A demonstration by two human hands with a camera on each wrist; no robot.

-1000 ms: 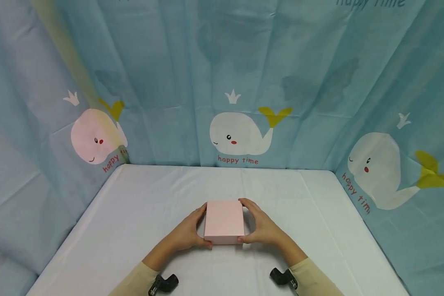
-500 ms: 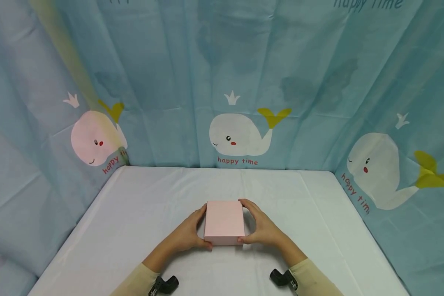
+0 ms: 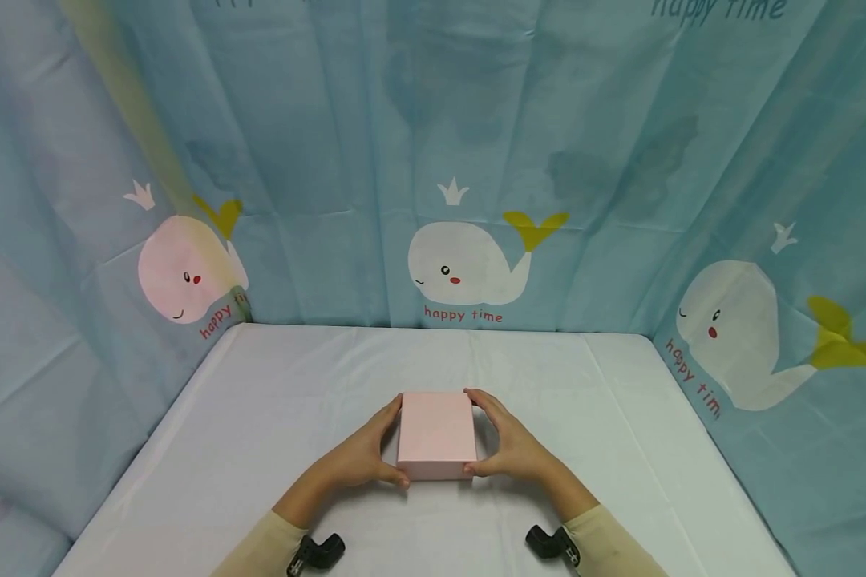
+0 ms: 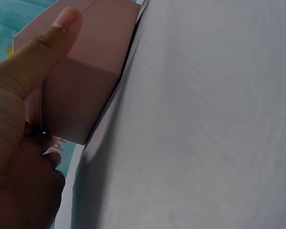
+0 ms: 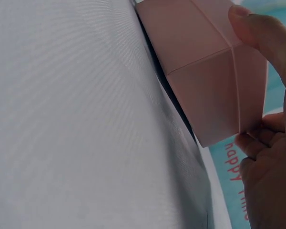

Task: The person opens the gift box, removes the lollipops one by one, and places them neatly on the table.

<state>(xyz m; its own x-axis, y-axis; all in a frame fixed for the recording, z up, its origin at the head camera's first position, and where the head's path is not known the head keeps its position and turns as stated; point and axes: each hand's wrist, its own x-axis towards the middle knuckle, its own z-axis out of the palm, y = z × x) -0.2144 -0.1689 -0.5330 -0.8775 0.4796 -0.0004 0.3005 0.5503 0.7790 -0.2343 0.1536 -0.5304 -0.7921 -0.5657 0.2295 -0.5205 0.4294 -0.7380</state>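
A pale pink square box point(image 3: 438, 429) stands on the white table, between my two hands. My left hand point(image 3: 357, 457) spans its left side, fingers at the far corner and thumb by the near corner. In the left wrist view that thumb point(image 4: 50, 45) crosses the box's near face; its contact is hard to tell. My right hand point(image 3: 515, 449) grips the right side, thumb on the near face and fingers at the far edge. The right wrist view shows a seam between lid point(image 5: 252, 86) and base point(image 5: 207, 102), with the right thumb on the lid part.
A white cloth point(image 3: 317, 369) covers the table. Blue curtains point(image 3: 317, 264) with printed whales hang along the back and both sides. Each wrist wears a black camera, left camera point(image 3: 321, 553) and right camera point(image 3: 548, 543), below beige sleeves.
My left hand has shifted slightly left, its thumb sliding toward the box's near corner. The right hand and the box have barely moved.
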